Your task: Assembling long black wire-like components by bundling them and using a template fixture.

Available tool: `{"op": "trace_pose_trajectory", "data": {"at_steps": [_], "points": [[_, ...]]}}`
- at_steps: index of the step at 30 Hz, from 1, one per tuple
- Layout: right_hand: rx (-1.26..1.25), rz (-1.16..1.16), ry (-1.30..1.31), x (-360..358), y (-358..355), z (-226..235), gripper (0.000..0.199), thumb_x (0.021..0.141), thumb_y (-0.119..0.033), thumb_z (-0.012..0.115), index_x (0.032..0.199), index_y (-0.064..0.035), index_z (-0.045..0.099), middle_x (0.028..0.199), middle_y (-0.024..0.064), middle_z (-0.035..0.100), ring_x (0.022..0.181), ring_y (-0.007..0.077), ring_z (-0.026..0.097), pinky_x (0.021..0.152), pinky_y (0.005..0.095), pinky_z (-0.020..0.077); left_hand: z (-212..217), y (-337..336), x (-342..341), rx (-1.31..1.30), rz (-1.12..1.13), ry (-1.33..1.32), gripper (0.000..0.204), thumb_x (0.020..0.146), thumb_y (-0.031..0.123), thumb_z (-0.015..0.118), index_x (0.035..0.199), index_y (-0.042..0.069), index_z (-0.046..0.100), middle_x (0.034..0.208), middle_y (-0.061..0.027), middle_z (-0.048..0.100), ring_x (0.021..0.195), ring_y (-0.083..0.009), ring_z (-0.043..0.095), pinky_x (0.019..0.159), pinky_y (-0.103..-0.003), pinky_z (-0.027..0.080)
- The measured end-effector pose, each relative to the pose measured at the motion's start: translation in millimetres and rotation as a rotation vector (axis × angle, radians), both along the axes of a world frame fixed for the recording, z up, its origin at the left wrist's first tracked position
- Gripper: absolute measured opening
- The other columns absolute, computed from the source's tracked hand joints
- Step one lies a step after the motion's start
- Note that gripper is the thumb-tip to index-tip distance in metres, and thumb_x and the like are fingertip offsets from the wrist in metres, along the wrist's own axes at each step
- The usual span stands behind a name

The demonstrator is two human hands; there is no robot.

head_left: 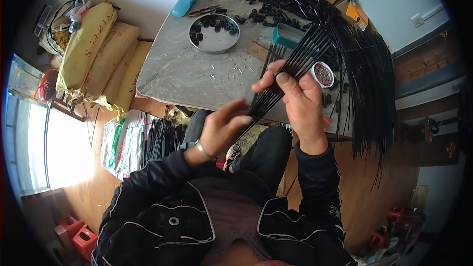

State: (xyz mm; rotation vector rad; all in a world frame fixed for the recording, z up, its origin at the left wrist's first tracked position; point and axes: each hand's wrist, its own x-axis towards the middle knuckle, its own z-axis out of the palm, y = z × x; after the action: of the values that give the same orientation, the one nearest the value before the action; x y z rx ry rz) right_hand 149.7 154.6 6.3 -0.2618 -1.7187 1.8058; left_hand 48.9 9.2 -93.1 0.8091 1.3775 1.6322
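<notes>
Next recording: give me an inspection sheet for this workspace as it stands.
Surface: grey table, scuffed, small bits scattered.
Job's things: bundle of thin black rods, fanned, held in both hands.
Clutter: round metal tray with black parts, teal box, small bowl, black rod pile over the table's right edge.
Grippers: left hand pinches the bundle's lower end; right hand grips it higher.
Cables: nothing seen.
Surroundings: yellow sacks, wooden floor.

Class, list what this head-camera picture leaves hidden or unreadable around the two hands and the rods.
- Bundle of thin black rods: its gripped middle hides behind the right hand fingers.
- Left hand: palm turned away; contact with lower rod ends unclear.
- Small round white bowl: contents too small.
- Round metal tray: black parts blur together.
</notes>
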Motion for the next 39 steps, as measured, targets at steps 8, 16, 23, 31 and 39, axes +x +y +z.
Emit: {"op": "trace_pose_trajectory", "data": {"at_steps": [8, 16, 23, 31, 39], "points": [[0.386, -0.211, -0.119, 15, -27, -31, 0.015, 0.093, -0.004, 0.057, 0.106, 0.0014, 0.061, 0.098, 0.0052, 0.066, 0.09, 0.0119, 0.06, 0.08, 0.0255, 0.0475, 113, 51, -34, 0.294, -0.42, 0.12, 0.032, 0.09, 0.009, 0.063, 0.119, -0.004, 0.06, 0.107, -0.0106, 0.067, 0.1, -0.0141, 0.062, 0.088, -0.027, 0.049], [0.279, 0.183, -0.478, 18, 102, -5, 0.028, 0.088, -0.009, 0.061, 0.113, 0.004, 0.06, 0.09, 0.0067, 0.068, 0.075, 0.0121, 0.063, 0.072, 0.0239, 0.0504, 113, 52, -29, 0.348, -0.387, 0.277, 0.022, 0.089, 0.009, 0.065, 0.107, -0.003, 0.065, 0.094, -0.0092, 0.071, 0.09, -0.0136, 0.066, 0.082, -0.027, 0.052], [1.02, -0.552, -1.0, -49, 214, -58, 0.017, 0.08, -0.021, 0.065, 0.093, -0.0111, 0.072, 0.09, 0.0127, 0.068, 0.084, 0.03, 0.066, 0.076, 0.0387, 0.0514, 114, 56, -27, 0.384, -0.356, 0.285, 0.022, 0.089, 0.007, 0.063, 0.108, -0.003, 0.065, 0.097, -0.0097, 0.071, 0.093, -0.0153, 0.066, 0.084, -0.028, 0.052], [1.322, -0.576, -0.92, -50, 218, -60, 0.011, 0.076, -0.022, 0.07, 0.08, -0.011, 0.069, 0.087, 0.0087, 0.068, 0.087, 0.0312, 0.064, 0.076, 0.0445, 0.0494, 112, 55, -20, 0.393, -0.379, 0.14, 0.019, 0.091, 0.004, 0.059, 0.107, -0.004, 0.064, 0.096, -0.0103, 0.071, 0.094, -0.0168, 0.066, 0.087, -0.03, 0.052], [0.312, -0.458, -0.126, 1, 117, 35, 0.016, 0.094, -0.013, 0.055, 0.086, -0.0017, 0.062, 0.072, -0.0002, 0.055, 0.061, 0.0043, 0.049, 0.056, 0.0194, 0.0404, 105, 61, -15, 0.422, -0.31, 0.144, 0.016, 0.091, 0.009, 0.062, 0.102, -0.003, 0.065, 0.091, -0.0057, 0.07, 0.089, -0.0103, 0.064, 0.079, -0.024, 0.051]]}}
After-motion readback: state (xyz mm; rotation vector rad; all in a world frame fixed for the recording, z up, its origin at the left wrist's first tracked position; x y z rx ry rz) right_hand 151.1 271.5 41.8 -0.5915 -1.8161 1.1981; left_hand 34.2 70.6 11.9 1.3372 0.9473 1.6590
